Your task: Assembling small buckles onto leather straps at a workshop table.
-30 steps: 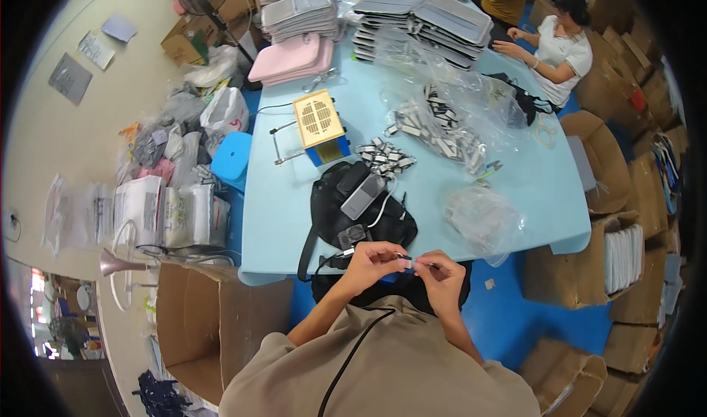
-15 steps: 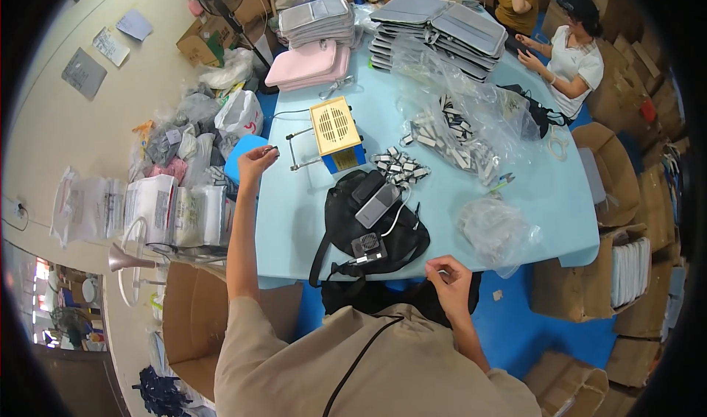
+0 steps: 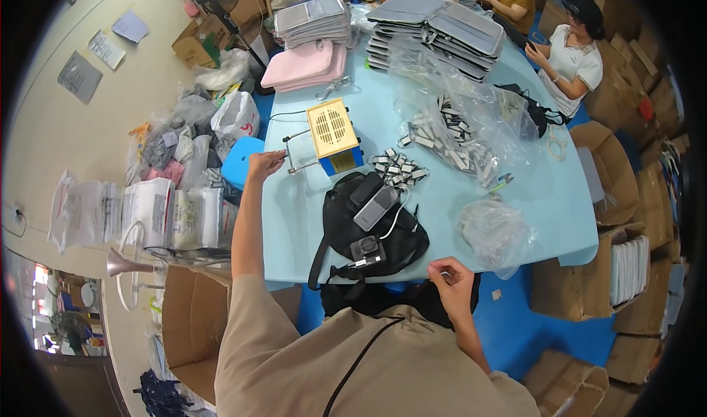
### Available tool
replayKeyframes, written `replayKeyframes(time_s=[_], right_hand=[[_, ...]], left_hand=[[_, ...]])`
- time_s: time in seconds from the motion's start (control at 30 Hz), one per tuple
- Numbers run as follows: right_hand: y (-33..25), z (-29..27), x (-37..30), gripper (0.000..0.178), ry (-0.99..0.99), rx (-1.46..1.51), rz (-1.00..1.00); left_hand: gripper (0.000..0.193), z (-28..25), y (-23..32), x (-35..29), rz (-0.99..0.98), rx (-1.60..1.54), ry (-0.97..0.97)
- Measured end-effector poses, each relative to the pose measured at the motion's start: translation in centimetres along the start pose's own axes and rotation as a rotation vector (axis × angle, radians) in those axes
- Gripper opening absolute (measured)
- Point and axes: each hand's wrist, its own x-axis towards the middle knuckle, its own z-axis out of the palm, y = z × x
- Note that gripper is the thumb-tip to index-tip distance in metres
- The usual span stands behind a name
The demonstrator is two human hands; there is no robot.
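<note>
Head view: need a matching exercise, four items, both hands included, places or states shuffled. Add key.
Column 1
1. Left hand
2. Right hand
3. Grey rectangular device
4. Pink padded sleeves

Column 2
A. Stacked toward the far left of the light-blue table
B. Lying on the black bag
C. By the metal rod frame on the left of the yellow-topped box
D. Fingers curled, at the table's near edge

Pairs: 1-C, 2-D, 3-B, 4-A
</note>
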Motion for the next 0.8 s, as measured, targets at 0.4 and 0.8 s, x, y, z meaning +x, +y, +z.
replayKeyframes(time_s=[0.4,0.8], right_hand=[[0.2,-0.1,-0.2,0.006,-0.004,0.023,0.015],[0.4,-0.4,-0.2,0.006,0.005,0.02,0.022]], left_hand=[[0.022,0.4,-0.2,0.2,-0.035,0.105,-0.061],[0.024,0.7,-0.3,-0.2,-0.016,0.136,-0.026]])
